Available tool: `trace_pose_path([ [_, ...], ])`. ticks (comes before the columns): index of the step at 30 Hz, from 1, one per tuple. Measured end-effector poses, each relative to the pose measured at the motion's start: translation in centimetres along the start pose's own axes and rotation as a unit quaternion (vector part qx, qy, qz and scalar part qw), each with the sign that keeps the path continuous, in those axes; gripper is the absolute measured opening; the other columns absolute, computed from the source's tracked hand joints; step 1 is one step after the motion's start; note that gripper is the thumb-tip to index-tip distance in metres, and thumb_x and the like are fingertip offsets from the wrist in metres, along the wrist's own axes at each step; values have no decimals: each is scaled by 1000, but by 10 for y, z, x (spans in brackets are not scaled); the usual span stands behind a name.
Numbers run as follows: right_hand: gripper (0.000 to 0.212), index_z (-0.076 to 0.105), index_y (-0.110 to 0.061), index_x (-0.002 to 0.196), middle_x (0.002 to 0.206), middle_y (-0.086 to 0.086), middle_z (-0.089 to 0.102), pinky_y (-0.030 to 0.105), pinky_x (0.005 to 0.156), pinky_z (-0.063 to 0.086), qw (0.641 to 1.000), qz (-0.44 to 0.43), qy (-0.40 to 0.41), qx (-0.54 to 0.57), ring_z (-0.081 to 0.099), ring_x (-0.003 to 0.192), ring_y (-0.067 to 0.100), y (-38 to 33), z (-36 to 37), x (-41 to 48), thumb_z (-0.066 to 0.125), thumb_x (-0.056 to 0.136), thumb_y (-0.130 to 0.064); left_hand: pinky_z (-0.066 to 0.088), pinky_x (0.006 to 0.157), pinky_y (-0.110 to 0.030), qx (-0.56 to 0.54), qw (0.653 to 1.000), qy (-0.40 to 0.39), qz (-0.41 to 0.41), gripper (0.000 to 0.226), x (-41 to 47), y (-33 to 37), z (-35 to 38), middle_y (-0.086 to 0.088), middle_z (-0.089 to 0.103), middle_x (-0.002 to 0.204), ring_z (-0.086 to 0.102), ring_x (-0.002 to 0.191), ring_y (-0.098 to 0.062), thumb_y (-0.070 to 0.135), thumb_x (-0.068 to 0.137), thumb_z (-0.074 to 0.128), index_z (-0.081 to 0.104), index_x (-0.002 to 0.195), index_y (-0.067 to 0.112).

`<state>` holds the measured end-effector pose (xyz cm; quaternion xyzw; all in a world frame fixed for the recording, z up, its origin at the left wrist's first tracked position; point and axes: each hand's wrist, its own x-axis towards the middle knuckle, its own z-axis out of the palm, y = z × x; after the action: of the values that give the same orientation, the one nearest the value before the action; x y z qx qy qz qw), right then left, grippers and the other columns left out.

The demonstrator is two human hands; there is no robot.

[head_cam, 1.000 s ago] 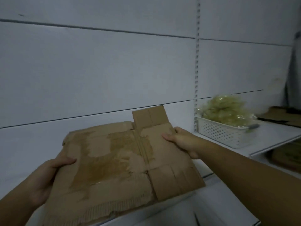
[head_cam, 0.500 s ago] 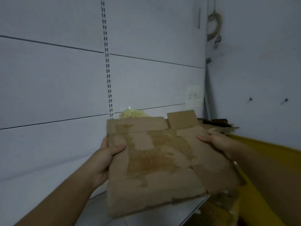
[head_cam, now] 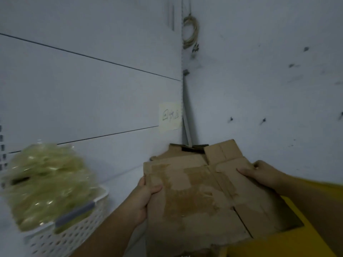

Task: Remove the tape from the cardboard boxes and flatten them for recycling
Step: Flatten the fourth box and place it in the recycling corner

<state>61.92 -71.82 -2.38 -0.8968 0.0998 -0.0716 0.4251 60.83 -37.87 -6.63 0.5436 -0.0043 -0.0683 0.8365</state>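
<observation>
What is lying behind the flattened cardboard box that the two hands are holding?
Behind the flattened box more brown cardboard lies in the corner, only its far edge showing, with a dark strip beside it. The held box covers the rest.

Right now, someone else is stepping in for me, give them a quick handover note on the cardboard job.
Left hand grips the flattened cardboard box by its left edge; right hand holds its right edge.
The box is in the air before the corner, above more cardboard lying there.
Done: this box is flat, its face torn where the surface has been stripped off.
Left: set it down on the cardboard, probably.
</observation>
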Motion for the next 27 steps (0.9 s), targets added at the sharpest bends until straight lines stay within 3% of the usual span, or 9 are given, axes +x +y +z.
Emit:
trace_pose_path([
  [5, 59, 44, -14, 118, 112, 11, 54, 39, 76, 49, 999, 12, 29, -6, 59, 91, 26, 39, -29, 46, 58, 81, -57, 56, 64, -42, 22, 999, -16, -40, 31, 81, -20, 41, -13, 69, 103, 67, 89, -35, -1, 88, 54, 55, 108, 22],
  [11, 48, 43, -26, 125, 110, 4, 56, 31, 66, 51, 996, 7, -54, 74, 64, 91, 24, 87, -57, 128, 57, 85, -50, 55, 72, -43, 34, 998, -10, -45, 45, 154, -39, 86, -13, 64, 115, 63, 99, -35, 1, 88, 56, 47, 126, 24],
  [14, 43, 44, -27, 128, 117, 5, 59, 39, 72, 55, 986, -7, -95, 136, 65, 95, 28, 102, -70, 181, 54, 89, -44, 55, 75, -45, 39, 998, -3, -45, 49, 187, -31, 114, -15, 63, 119, 62, 102, -36, 5, 87, 58, 46, 132, 20],
  [18, 42, 48, -26, 131, 117, 2, 63, 38, 73, 56, 969, -23, -168, 178, 67, 98, 26, 114, -84, 248, 51, 91, -39, 54, 78, -44, 70, 997, 26, -34, 45, 224, -24, 149, -15, 66, 116, 63, 101, -35, 12, 86, 61, 51, 129, 21],
  [23, 41, 49, -19, 133, 122, 7, 60, 42, 83, 50, 979, -83, -123, 139, 62, 98, 26, 93, -71, 324, 49, 95, -30, 55, 75, -43, 58, 995, 80, 12, 39, 260, -24, 155, -13, 68, 111, 65, 97, -34, 10, 86, 59, 54, 122, 22],
  [27, 45, 44, -19, 137, 140, 9, 47, 45, 100, 39, 977, -207, -40, 33, 50, 119, 29, 40, -53, 385, 45, 96, -36, 58, 64, -41, 38, 989, 114, 92, 35, 290, 4, 140, -9, 72, 103, 70, 88, -31, 6, 86, 58, 57, 117, 23],
])
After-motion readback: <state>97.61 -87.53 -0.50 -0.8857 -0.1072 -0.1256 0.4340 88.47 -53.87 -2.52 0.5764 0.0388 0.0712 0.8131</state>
